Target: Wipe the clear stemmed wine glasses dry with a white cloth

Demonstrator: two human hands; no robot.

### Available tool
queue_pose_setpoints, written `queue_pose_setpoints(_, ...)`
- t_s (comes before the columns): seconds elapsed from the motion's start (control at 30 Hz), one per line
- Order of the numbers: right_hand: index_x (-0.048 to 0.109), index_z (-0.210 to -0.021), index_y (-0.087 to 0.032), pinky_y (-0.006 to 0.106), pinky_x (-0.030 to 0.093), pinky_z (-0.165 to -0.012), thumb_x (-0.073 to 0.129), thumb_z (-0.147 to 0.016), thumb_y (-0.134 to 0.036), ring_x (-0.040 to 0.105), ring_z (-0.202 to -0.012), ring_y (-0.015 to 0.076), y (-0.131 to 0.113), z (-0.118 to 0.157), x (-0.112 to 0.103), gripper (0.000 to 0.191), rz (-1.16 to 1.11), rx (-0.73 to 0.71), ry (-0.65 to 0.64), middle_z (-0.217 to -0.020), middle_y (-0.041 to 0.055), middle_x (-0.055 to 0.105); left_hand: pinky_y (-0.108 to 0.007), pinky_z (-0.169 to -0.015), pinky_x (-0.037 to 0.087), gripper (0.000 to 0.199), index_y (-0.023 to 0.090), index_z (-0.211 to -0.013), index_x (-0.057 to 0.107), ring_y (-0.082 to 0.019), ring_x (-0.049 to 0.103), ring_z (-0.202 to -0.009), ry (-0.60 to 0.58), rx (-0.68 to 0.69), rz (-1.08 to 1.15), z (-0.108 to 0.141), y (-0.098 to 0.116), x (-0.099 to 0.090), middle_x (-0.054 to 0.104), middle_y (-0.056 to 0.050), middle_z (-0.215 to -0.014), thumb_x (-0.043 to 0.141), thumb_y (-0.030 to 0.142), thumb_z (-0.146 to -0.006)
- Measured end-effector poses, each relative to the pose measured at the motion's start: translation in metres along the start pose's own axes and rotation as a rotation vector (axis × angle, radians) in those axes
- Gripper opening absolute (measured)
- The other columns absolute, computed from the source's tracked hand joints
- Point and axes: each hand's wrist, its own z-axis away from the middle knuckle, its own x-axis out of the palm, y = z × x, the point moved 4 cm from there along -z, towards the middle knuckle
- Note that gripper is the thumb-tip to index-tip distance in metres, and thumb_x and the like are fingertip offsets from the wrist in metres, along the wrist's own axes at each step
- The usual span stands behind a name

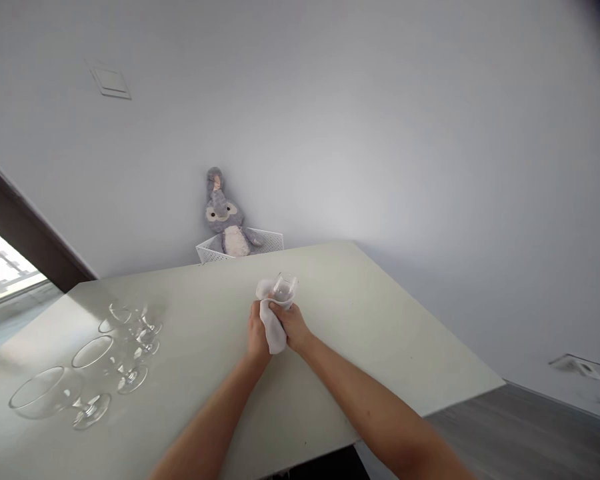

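Fingers of the left hand (258, 335) and right hand (296, 328) curl in close on a white cloth (276, 332) and, through it, a clear drinking glass (285, 288); some fingertips are hidden. Two-handed wrapping probably steadies the glass, held over the middle of the white table (380, 333). Clear goblets (94, 360) stand towards its left edge, likely leaving elbow room.

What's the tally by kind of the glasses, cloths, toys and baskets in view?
Glasses on the table: 4 (clear, overlapping at the far end)
Held glass, between the left hand and right hand: 1
Cloth: 1
Stuffed toy: 1
Basket: 1
Total: 8
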Motion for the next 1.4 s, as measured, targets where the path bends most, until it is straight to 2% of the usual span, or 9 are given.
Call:
queue_pose_setpoints(0.2, 0.057, -0.078, -0.015, 0.027, 0.042, -0.059, 0.06, -0.065, -0.048, 0.054, -0.063, 0.0156, -0.014, -0.011, -0.024, 0.036, 0.214, -0.106, 0.175, -0.068, 0.0022, 0.06, -0.039, -0.082, 0.042, 0.021, 0.02, -0.09, 0.058, -0.021, 0.05, -0.095, 0.132, 0.095, -0.042, -0.004, 0.012, -0.017, 0.053, -0.008, -0.099, 0.04, 0.017, -0.078)
queue_pose_setpoints(0.33, 0.055, -0.072, -0.016, 0.027, 0.039, -0.058, 0.049, -0.075, -0.047, 0.052, -0.062, 0.0164, -0.028, -0.012, -0.034, 0.032, 0.815, -0.195, 0.242, -0.066, 0.003, 0.058, -0.038, -0.088, 0.039, 0.035, 0.023, -0.118, 0.042, -0.019, 0.051, -0.103, 0.162, -0.041, 0.178, -0.008, 0.009, -0.029, 0.053, -0.008, -0.114, 0.039, 0.027, -0.084)
queue_pose_setpoints(0.5, 0.059, -0.082, -0.015, 0.036, 0.035, -0.079, 0.047, -0.079, -0.028, 0.053, -0.083, 0.0221, -0.028, -0.004, -0.014, 0.018, 1.482, -0.338, 0.084, -0.079, 0.0104, 0.062, -0.041, -0.092, 0.037, 0.068, 0.021, -0.128, 0.025, -0.024, 0.047, -0.112, 0.043, -0.218, 0.534, -0.013, 0.008, -0.02, 0.053, -0.014, -0.118, 0.059, 0.039, -0.072)
queue_pose_setpoints(0.6, 0.059, -0.087, -0.016, 0.034, 0.037, -0.075, 0.048, -0.079, -0.028, 0.054, -0.081, 0.0204, -0.018, 0.001, -0.005, 0.018, 1.237, -0.22, -0.112, -0.083, 0.0081, 0.063, -0.038, -0.085, 0.043, 0.067, 0.017, -0.122, 0.031, -0.024, 0.055, -0.102, -0.011, -0.325, 0.763, -0.015, 0.005, -0.019, 0.057, -0.016, -0.112, 0.063, 0.041, -0.067)
queue_pose_setpoints(0.77, 0.058, -0.087, -0.014, 0.03, 0.043, -0.067, 0.062, -0.068, -0.046, 0.056, -0.069, 0.0158, 0.004, 0.018, 0.009, 0.037, 0.265, 0.207, -0.417, -0.075, 0.0035, 0.061, -0.041, -0.08, 0.044, 0.061, 0.019, -0.11, 0.043, -0.027, 0.057, -0.096, -0.305, -0.309, 0.997, -0.014, 0.005, -0.029, 0.063, -0.014, -0.1, 0.061, 0.052, -0.062)
queue_pose_setpoints(0.9, 0.056, -0.089, -0.016, 0.03, 0.043, -0.069, 0.068, -0.06, -0.045, 0.057, -0.071, 0.015, 0.012, 0.026, 0.018, 0.042, 0.078, 0.301, -0.484, -0.078, 0.0023, 0.06, -0.045, -0.083, 0.042, 0.067, 0.018, -0.107, 0.046, -0.03, 0.055, -0.101, -0.4, -0.263, 1.14, -0.01, 0.005, -0.034, 0.064, -0.016, -0.098, 0.06, 0.06, -0.057)
queue_pose_setpoints(1.2, 0.057, -0.091, -0.014, 0.041, 0.031, -0.082, 0.049, -0.074, -0.018, 0.049, -0.093, 0.0273, -0.028, 0.013, 0.004, 0.019, 1.689, -0.423, -0.036, -0.086, 0.0131, 0.061, -0.03, -0.072, 0.046, 0.051, 0.018, -0.103, 0.041, -0.019, 0.06, -0.088, -0.008, -0.468, 0.922, -0.02, -0.012, -0.027, 0.059, -0.015, -0.11, 0.067, 0.036, -0.064)
queue_pose_setpoints(1.3, 0.055, -0.098, -0.015, 0.043, 0.024, -0.089, 0.047, -0.074, -0.012, 0.045, -0.099, 0.0266, -0.037, 0.017, 0.007, 0.025, 1.839, -0.607, 0.04, -0.093, 0.0128, 0.06, -0.028, -0.071, 0.047, 0.044, 0.018, -0.098, 0.043, -0.018, 0.06, -0.09, 0.138, -0.528, 0.926, -0.019, -0.016, -0.025, 0.059, -0.014, -0.108, 0.066, 0.036, -0.065)
queue_pose_setpoints(1.4, 0.056, -0.095, -0.016, 0.04, 0.027, -0.087, 0.05, -0.073, -0.014, 0.048, -0.095, 0.0244, -0.035, 0.012, 0.003, 0.023, 1.782, -0.527, 0.039, -0.091, 0.0101, 0.061, -0.026, -0.066, 0.048, 0.045, 0.019, -0.098, 0.045, -0.018, 0.06, -0.089, 0.137, -0.496, 0.988, -0.019, -0.013, -0.029, 0.06, -0.012, -0.108, 0.069, 0.029, -0.063)
